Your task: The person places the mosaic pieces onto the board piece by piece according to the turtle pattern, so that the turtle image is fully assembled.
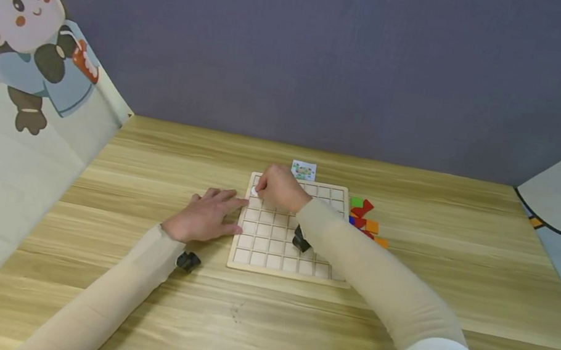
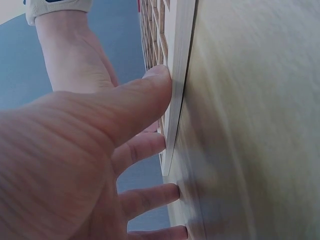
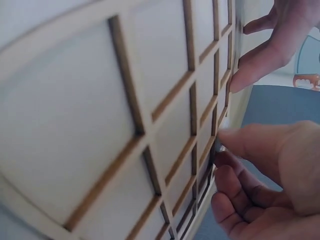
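A wooden grid board [image 1: 263, 271] lies flat on the table. My left hand [image 1: 208, 215] is spread out at its left side, thumb and forefinger touching the frame while other fingertips rest on the tabletop. Over the upper left cells, my right hand [image 1: 281, 187] has its fingers curled and pinches a small white piece [image 1: 254, 192] down at the board. Most of that piece is hidden by the fingers. In the right wrist view, the thumb and forefinger of the right hand [image 3: 265, 175] meet close to the grid.
Several coloured tiles, among them an orange tile [image 1: 372, 226] and a green tile [image 1: 357, 202], lie by the board's right side, partly behind the right forearm. A small printed card [image 1: 303, 170] lies just beyond the board. A dark partition [image 1: 334, 59] stands behind the table [image 1: 253, 327].
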Tool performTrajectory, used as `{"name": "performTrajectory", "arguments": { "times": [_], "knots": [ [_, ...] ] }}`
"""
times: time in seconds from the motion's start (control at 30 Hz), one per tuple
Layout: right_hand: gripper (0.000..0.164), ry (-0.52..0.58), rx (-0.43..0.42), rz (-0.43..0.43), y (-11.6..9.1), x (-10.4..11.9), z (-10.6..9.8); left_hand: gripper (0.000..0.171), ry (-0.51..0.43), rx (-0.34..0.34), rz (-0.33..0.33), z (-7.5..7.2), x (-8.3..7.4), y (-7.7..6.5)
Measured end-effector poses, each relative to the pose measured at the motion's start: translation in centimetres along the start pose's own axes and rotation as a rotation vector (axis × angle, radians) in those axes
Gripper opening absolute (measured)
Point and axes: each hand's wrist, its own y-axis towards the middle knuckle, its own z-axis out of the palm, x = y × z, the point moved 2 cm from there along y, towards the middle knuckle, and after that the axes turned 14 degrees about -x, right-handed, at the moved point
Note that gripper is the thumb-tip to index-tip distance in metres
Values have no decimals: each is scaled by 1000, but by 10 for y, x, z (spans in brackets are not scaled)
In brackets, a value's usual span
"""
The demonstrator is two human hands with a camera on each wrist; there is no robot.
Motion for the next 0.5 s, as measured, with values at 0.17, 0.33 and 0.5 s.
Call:
{"name": "performTrajectory", "arguments": {
  "times": [0.17, 0.33, 0.5],
  "knots": [
    [20, 34, 45, -37, -3, -1, -3, 66, -4, -4, 1, 1, 0, 0],
    [29, 69, 118, -92, -10, -7, -8, 66, -9, 4, -5, 1, -1, -1],
    [25, 98, 129, -79, -17, -12, -20, 66, 0, 1, -1, 0, -2, -1]
  ]
}}
